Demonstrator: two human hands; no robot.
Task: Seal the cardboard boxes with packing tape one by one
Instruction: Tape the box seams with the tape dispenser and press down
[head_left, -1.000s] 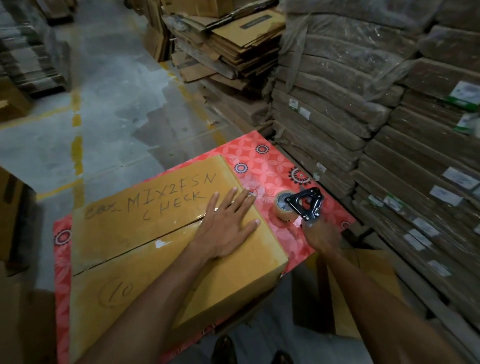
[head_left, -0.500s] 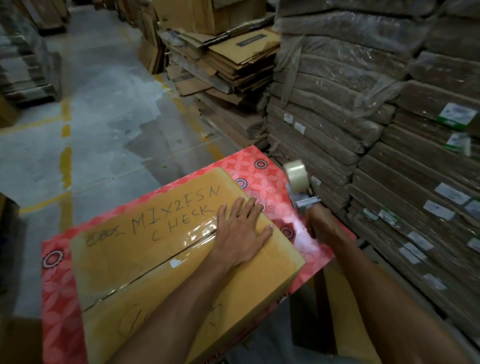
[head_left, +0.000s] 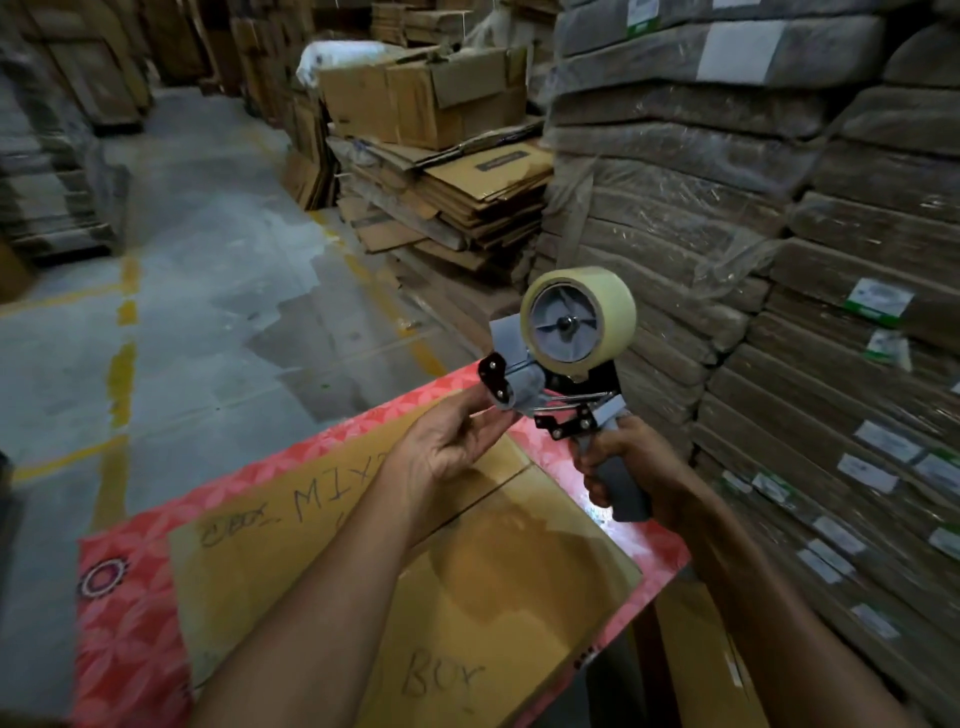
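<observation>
A yellow-brown cardboard box (head_left: 322, 551) with handwritten marker text lies on a red patterned table (head_left: 124, 623), its top flaps meeting at a seam. My right hand (head_left: 631, 467) grips the grey handle of a tape dispenser (head_left: 566, 374) and holds it upright above the box's far right corner. A roll of clear tape (head_left: 579, 317) sits on top of the dispenser. My left hand (head_left: 452, 441) is raised off the box, palm up, with its fingertips at the dispenser's front roller; whether they pinch the tape end I cannot tell.
Tall stacks of wrapped, labelled flat cartons (head_left: 779, 260) stand close on the right. Piles of flattened cardboard (head_left: 457, 208) and an open box (head_left: 431, 98) lie beyond the table. Grey concrete floor with yellow lines (head_left: 124, 332) stretches to the left.
My right hand lifted the tape dispenser off the table up over the box. My left hand left the box top and rose to the dispenser's front. The view tilted upward.
</observation>
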